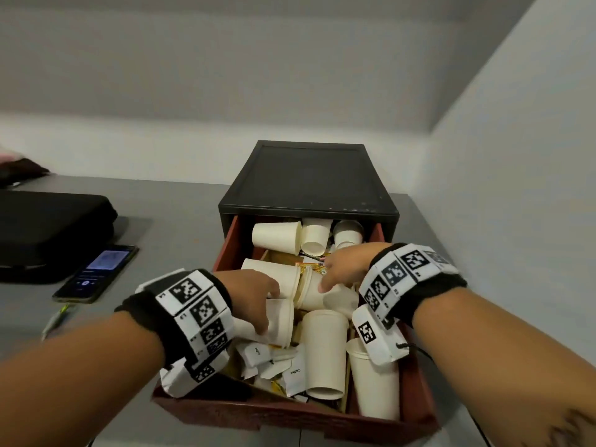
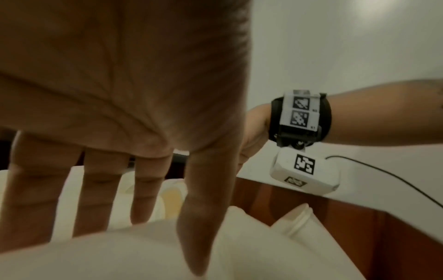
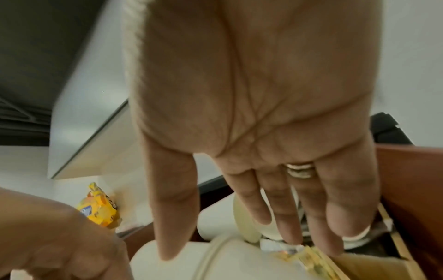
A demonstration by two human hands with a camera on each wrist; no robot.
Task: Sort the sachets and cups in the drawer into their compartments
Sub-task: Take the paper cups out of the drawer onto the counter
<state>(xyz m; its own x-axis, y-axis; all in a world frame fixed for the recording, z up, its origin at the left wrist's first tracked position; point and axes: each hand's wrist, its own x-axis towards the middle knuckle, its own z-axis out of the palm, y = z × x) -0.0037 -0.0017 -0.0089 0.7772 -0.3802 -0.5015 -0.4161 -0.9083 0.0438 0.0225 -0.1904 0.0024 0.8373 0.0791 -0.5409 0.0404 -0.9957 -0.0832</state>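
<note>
Cups under outstretched fingers (both hands), touching.

A grey table stands in the corner of plain pale walls (the right one slants close by), with a black case and a lit phone on its left side.

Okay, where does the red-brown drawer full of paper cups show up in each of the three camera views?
Head: the red-brown drawer fills the lower centre, pulled out of a black cabinet.
Left wrist: only its inner wall shows, lower right, beyond the left hand.
Right wrist: its wall sits at the right edge, behind the right hand.
Shared landmark: the cream paper cups lying inside.
</note>
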